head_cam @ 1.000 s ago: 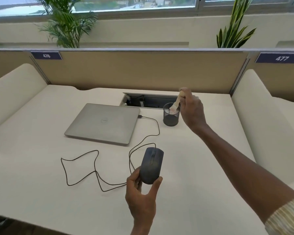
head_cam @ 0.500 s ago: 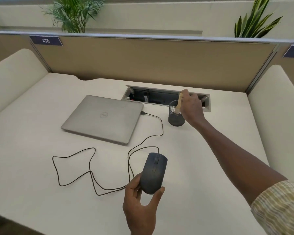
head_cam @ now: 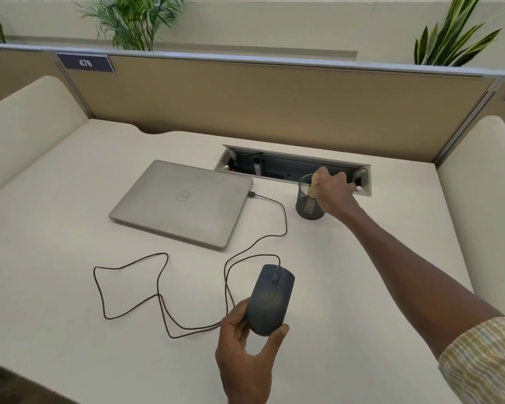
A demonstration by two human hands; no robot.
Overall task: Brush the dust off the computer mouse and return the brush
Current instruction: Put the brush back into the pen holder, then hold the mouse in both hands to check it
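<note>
My left hand [head_cam: 242, 354] grips a dark wired computer mouse [head_cam: 270, 298] by its rear end, lifted a little over the near middle of the desk. My right hand [head_cam: 333, 193] reaches to the far side, its fingers closed on the wooden handle of a small brush [head_cam: 314, 188]. The brush stands inside a black mesh pen cup [head_cam: 306, 204], bristle end down and showing pale through the mesh. Part of the handle is hidden by my fingers.
A closed silver laptop [head_cam: 184, 202] lies left of the cup, with the mouse's black cable [head_cam: 158, 287] looping across the white desk [head_cam: 56, 258] to it. An open cable tray [head_cam: 274, 167] sits behind the cup, under the tan partition [head_cam: 245, 103].
My right hand has lowered the brush from above the cup's rim down into the cup. The left hand keeps the mouse where it was; the camera has tilted down.
</note>
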